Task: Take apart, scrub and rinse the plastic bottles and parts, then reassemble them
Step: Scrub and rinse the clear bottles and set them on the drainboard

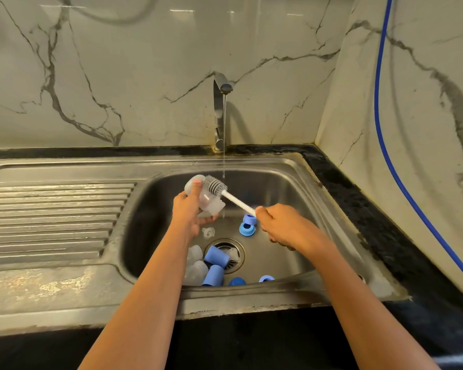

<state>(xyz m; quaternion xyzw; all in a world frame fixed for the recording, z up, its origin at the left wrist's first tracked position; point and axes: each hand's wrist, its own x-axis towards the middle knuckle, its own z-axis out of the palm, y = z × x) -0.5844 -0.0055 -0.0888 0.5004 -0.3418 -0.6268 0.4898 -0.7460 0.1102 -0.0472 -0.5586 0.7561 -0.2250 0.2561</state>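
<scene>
Scrubbing stage, centre frame. Your left hand (pixel 190 209) wraps the clear bottle (pixel 209 204). Your right hand (pixel 278 222) clenches the brush (pixel 216 186) handle, bristles against the bottle, beside the tap (pixel 218 110) stream. Loose on the sink (pixel 278 188) floor, lower centre: blue sleeves (pixel 216 256), blue rings (pixel 247 228), clear pieces (pixel 197 271). Disassembly looks done. Most scrubbing, rinsing and reassembly appear outstanding.

Marble wall (pixel 145 62) w/ black counter (pixel 341 189)
</scene>
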